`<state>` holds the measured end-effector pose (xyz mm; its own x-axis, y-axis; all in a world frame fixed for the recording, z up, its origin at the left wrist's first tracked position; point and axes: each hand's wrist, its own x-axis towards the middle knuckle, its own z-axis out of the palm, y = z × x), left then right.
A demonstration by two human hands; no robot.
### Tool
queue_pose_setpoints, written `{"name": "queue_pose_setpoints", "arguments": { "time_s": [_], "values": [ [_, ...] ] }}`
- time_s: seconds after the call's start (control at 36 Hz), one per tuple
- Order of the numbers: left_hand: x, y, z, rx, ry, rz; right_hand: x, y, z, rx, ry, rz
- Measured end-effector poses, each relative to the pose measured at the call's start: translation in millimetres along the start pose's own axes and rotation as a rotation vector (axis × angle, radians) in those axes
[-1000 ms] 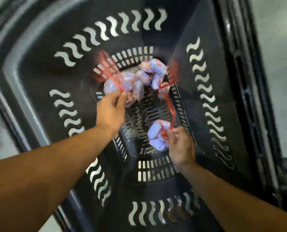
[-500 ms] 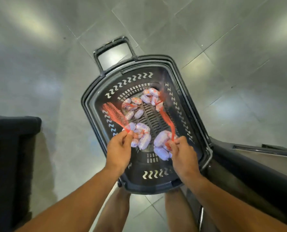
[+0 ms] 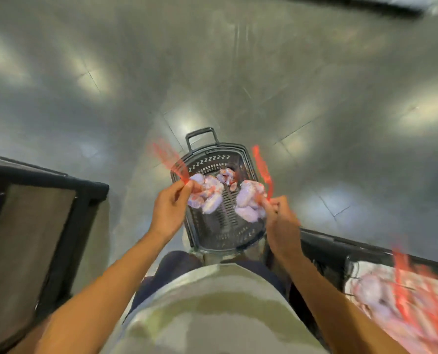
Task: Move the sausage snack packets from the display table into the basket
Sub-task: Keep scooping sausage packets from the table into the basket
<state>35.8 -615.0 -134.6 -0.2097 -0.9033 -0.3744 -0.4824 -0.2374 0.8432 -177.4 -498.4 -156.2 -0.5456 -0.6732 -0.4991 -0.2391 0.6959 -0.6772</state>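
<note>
A black plastic basket (image 3: pixel 248 236) stands on the floor in front of me. My left hand (image 3: pixel 169 208) pinches the red net tail of a sausage snack packet (image 3: pixel 207 195), a cluster of pale purple sausages hanging above the basket's left side. My right hand (image 3: pixel 280 221) pinches the red net of a second sausage packet (image 3: pixel 249 203) above the basket's right side. One smaller packet (image 3: pixel 226 176) lies on the basket floor at the far end. More packets (image 3: pixel 381 297) in red netting lie on the display table (image 3: pixel 322 241) at lower right, blurred.
A dark-framed stand (image 3: pixel 59 226) with a grey top is at my left. Glossy grey floor tiles (image 3: pixel 212 72) spread around the basket. The basket's pull handle (image 3: pixel 201 135) sticks out at its far end. My legs and light shirt (image 3: pixel 212 310) fill the bottom centre.
The camera has pulled far back from inside the basket. Both hands have risen, lifting their netted packets off the basket floor to hang above it.
</note>
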Motion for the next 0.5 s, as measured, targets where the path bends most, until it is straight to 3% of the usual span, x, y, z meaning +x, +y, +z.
{"name": "queue_pose_setpoints", "arguments": {
  "time_s": [0.28, 0.5],
  "values": [
    [-40.0, 72.7, -40.2, -0.093, 0.046, 0.162, -42.1, -45.2, -68.0, 0.147, 0.166, -0.375],
    [-36.4, 80.8, -45.6, -0.292, 0.013, 0.215, -57.9, -65.6, -67.3, 0.44, 0.32, -0.406]
  ]
}}
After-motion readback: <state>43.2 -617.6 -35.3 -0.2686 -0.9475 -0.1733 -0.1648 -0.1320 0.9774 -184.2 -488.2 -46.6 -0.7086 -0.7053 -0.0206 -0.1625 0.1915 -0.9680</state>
